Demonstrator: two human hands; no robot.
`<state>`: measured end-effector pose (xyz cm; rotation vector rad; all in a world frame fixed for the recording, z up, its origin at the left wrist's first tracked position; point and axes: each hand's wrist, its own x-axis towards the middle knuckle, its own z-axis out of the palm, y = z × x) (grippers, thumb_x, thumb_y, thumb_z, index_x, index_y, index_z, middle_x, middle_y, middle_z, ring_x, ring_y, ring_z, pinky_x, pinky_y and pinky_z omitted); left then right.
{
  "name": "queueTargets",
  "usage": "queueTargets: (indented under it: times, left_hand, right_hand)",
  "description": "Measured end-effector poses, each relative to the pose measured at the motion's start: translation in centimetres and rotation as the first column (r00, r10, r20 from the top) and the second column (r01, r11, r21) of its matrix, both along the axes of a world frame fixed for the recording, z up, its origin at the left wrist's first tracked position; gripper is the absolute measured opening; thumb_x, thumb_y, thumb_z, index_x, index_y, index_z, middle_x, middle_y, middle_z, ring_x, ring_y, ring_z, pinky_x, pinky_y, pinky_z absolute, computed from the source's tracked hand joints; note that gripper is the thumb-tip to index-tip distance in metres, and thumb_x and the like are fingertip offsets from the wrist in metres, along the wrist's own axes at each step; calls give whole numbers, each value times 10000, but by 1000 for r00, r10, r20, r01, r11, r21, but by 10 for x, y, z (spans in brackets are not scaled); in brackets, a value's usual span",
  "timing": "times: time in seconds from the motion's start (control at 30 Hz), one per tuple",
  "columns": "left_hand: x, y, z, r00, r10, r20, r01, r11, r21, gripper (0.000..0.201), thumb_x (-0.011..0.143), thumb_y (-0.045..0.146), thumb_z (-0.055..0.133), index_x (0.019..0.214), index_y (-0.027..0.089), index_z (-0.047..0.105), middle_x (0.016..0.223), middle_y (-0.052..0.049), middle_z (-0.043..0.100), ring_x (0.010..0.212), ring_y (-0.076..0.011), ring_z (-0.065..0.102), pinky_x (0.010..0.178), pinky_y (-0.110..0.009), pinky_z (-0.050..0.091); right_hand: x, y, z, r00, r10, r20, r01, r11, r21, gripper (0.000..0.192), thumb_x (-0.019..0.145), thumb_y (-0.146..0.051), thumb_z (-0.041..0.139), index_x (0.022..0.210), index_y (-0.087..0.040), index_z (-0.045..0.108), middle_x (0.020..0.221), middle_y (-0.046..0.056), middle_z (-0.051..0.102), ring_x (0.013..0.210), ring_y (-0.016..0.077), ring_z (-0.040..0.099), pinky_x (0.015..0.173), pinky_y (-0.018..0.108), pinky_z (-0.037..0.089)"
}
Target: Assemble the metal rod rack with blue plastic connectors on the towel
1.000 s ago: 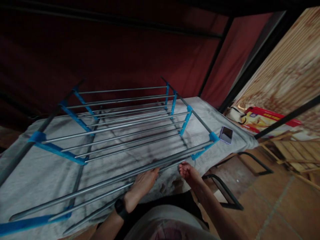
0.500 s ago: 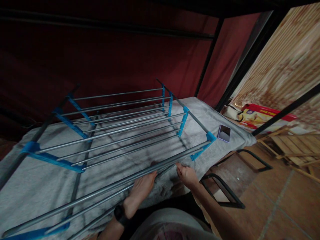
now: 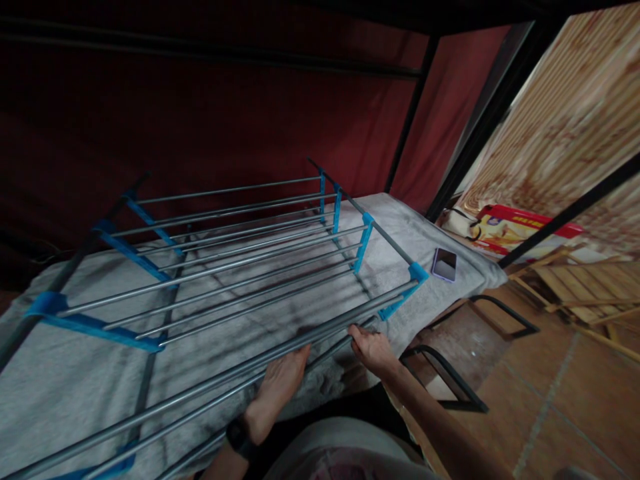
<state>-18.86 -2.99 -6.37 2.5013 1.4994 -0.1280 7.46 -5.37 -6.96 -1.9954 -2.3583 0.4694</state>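
Note:
A clothes drying rack (image 3: 240, 263) with grey metal rods and blue plastic joints lies flat over a grey cloth (image 3: 65, 380). My left hand (image 3: 281, 382), with a dark watch on the wrist, rests fingers-forward under the nearest rods, touching them. My right hand (image 3: 370, 347) grips the near rods close to the blue corner joint (image 3: 418, 272).
A phone (image 3: 444, 264) lies on the cloth's right end. Dark red fabric and black frame bars stand behind. A red box (image 3: 525, 233) and wooden slats (image 3: 585, 293) lie at right on the tiled floor. A black metal frame (image 3: 450, 380) sits below the edge.
My right hand has closed onto the near rods and slid slightly left. The view has shifted a little; the rack and left hand stay almost as they were.

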Motion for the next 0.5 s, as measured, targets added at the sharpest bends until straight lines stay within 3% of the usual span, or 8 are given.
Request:
queueTargets:
  times: [0.13,0.23,0.37,0.5]
  left_hand:
    - [-1,-7,-1,994,-97,49,88,983,159,518,968,115,407,1460,236,514,1241,-125,704,1084,-239,689,917,-344,534]
    - [-3,-20,-8,977,-199,71,170,942,290,582,925,56,430,1468,249,507,1409,-94,616,1238,-236,612,1041,-375,479]
    - [-1,-43,-13,940,-332,76,283,886,367,492,958,85,456,1423,231,529,1441,-48,591,1346,-192,509,1159,-365,352]
    - [-2,-56,3,954,-295,52,258,898,358,399,1011,162,443,1397,214,530,1432,-47,586,1314,-167,506,1108,-309,361]
  right_hand:
    - [1,0,-3,1000,16,5,-16,997,74,343,980,-239,317,1212,-199,567,1087,61,703,850,174,645,725,286,397]
    - [6,-1,-11,999,40,-29,-34,985,170,314,992,-246,335,1174,-199,586,1056,58,699,832,161,639,729,275,411]
    - [23,-7,-36,987,131,-98,-92,938,335,314,1015,-279,337,1139,-205,616,1040,57,699,859,152,664,748,262,463]
    - [49,-8,-69,972,217,-92,-145,859,492,326,1018,-386,390,1158,-228,637,1079,71,702,849,169,690,696,272,514]
